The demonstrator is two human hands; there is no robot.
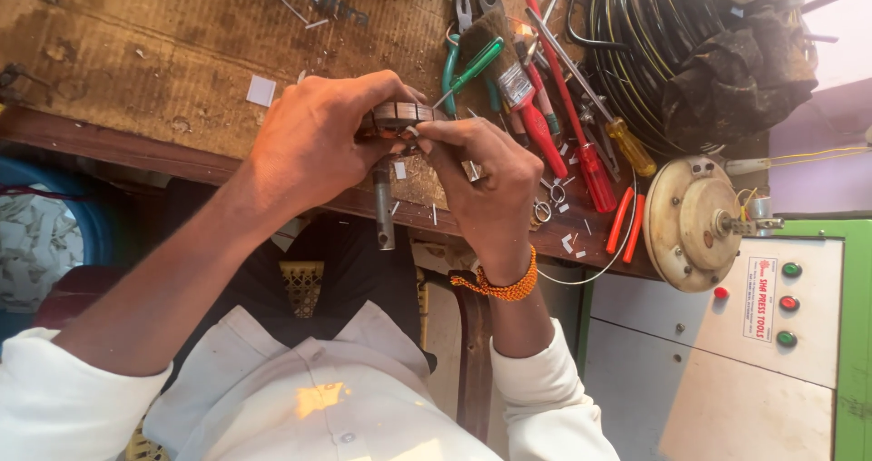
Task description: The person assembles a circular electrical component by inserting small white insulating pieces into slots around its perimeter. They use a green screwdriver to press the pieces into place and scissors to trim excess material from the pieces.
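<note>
A worn, scratched wooden workbench is seen from above. At its front edge, a round, ridged brown metal part on a grey steel shaft is clamped in the left hand; its top is largely hidden. The right hand is pinched together against it. Red-handled screwdrivers and coiled black cable are piled rightward.
</note>
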